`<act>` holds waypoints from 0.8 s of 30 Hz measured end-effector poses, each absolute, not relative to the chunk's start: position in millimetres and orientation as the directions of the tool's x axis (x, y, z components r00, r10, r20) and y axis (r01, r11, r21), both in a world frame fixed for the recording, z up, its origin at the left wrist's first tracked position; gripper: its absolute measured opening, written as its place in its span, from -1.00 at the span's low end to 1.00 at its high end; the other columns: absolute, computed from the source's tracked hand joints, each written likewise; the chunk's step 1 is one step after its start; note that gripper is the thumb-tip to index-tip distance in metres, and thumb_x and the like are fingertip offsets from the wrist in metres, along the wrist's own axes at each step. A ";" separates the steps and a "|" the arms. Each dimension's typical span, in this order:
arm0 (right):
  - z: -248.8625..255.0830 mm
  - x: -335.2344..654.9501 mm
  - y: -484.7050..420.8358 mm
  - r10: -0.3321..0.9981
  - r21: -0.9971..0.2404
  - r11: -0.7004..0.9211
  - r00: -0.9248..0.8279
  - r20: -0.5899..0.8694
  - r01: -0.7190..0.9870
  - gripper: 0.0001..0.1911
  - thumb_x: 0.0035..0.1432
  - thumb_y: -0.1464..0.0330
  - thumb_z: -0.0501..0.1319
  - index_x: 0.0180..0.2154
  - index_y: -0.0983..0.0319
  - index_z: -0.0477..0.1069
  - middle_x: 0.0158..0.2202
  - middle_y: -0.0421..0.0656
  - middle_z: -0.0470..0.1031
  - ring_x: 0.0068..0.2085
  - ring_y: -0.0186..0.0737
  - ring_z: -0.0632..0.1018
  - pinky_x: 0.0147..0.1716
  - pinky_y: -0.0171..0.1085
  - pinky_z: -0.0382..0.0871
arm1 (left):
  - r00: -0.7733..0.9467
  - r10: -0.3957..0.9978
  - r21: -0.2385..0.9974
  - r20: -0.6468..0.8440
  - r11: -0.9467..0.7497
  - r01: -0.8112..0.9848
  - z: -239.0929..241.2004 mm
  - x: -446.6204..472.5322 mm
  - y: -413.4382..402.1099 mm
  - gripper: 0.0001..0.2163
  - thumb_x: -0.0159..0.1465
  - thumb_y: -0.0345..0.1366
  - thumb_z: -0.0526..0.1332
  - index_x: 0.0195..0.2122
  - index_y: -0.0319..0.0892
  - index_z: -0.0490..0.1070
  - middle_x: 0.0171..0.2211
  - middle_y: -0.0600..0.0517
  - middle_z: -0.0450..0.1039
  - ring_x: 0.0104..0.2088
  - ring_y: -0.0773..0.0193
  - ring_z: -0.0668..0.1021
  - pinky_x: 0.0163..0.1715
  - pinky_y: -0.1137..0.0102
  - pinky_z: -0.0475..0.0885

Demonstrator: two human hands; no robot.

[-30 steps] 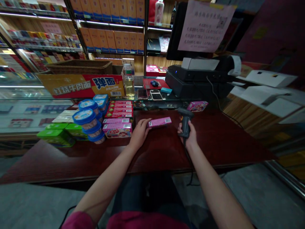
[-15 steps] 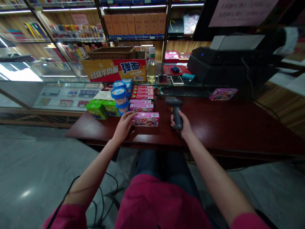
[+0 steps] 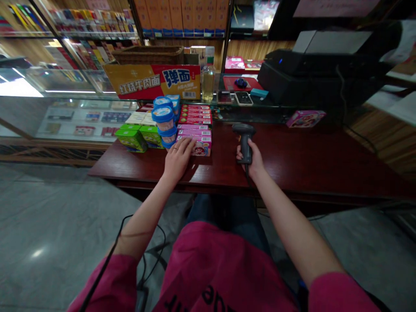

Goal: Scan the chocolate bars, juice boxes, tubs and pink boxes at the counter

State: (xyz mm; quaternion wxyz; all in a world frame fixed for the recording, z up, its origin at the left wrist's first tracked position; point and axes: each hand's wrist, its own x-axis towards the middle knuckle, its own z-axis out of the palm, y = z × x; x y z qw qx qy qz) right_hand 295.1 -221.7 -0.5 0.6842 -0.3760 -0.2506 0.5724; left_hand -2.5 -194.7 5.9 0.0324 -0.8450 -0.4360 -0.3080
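Note:
My left hand (image 3: 178, 159) lies over the left part of the front pink box (image 3: 202, 150), its fingers stretched across the box. That box stands against the other pink boxes (image 3: 195, 132) in a row. My right hand (image 3: 255, 159) is wrapped round the handle of a dark barcode scanner (image 3: 246, 145), which is upright above the counter with its head pointing left. Blue-lidded tubs (image 3: 163, 117) are stacked just behind my left hand, and green boxes (image 3: 131, 138) stand left of them. Red boxes (image 3: 195, 113) line up behind the pink ones.
On the dark red counter (image 3: 292, 160), a separate pink-purple box (image 3: 305, 118) lies at the back right. Behind are a noodle carton (image 3: 138, 82), a bottle (image 3: 208, 80), a phone (image 3: 243, 99) and a black machine (image 3: 292, 82). The scanner's cable (image 3: 247, 172) hangs toward the front edge.
My left hand has slid the front pink box back and left against the row, and its fingers now reach further over it. The scanner stays in my right hand. The camera view has tilted down.

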 end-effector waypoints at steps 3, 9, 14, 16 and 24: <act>-3.4 310.6 -217.6 0.957 -0.796 0.124 0.284 -0.062 -0.592 -0.69 0.25 0.10 0.33 -0.23 0.22 0.46 -0.53 -0.26 0.48 -0.61 -0.43 0.36 -0.65 -0.47 0.29 | 0.413 0.715 0.229 0.564 -0.616 0.754 4.6 -2.7 -195.0 -0.52 0.48 -0.40 0.09 0.41 -0.05 0.36 0.41 -0.12 0.36 0.44 0.01 0.35 0.47 0.07 0.21; -3.3 380.4 -210.9 0.878 -0.784 0.261 0.476 -0.049 -0.563 -0.70 0.28 0.10 0.30 -0.24 0.20 0.42 -0.55 -0.28 0.49 -0.62 -0.44 0.36 -0.65 -0.50 0.32 | 0.576 0.569 0.184 0.588 -0.787 0.590 -7.6 46.6 -207.6 -0.49 0.45 -0.41 0.15 0.40 0.02 0.36 0.40 -0.10 0.36 0.42 -0.01 0.38 0.46 0.06 0.26; -1.0 459.2 -212.4 0.723 -0.800 0.406 0.690 -0.013 -0.441 -0.61 0.16 0.04 0.41 -0.26 0.19 0.41 -0.57 -0.32 0.48 -0.63 -0.43 0.41 -0.65 -0.48 0.34 | 0.739 0.440 0.164 0.509 -0.893 0.419 -15.7 153.8 -201.3 -0.44 0.41 -0.49 0.15 0.41 0.00 0.30 0.41 -0.13 0.31 0.37 -0.02 0.40 0.33 0.08 0.46; -1.3 493.2 -214.0 0.656 -0.811 0.436 0.754 -0.009 -0.389 -0.61 0.12 0.05 0.43 -0.27 0.18 0.40 -0.58 -0.32 0.49 -0.64 -0.42 0.42 -0.66 -0.46 0.34 | 0.755 0.452 0.193 0.476 -0.891 0.411 -15.7 202.1 -191.3 -0.42 0.40 -0.52 0.11 0.43 -0.01 0.26 0.40 -0.14 0.29 0.36 -0.01 0.41 0.29 0.09 0.50; -11.4 610.4 -207.6 0.479 -0.795 0.529 0.878 -0.009 -0.297 -0.60 0.14 0.03 0.42 -0.28 0.15 0.35 -0.59 -0.31 0.49 -0.65 -0.40 0.43 -0.67 -0.43 0.35 | 0.686 0.595 0.522 0.420 -0.776 0.354 -29.3 387.6 -117.3 -0.35 0.32 -0.55 0.17 0.44 -0.11 0.18 0.34 -0.24 0.26 0.30 -0.03 0.49 0.30 0.08 0.47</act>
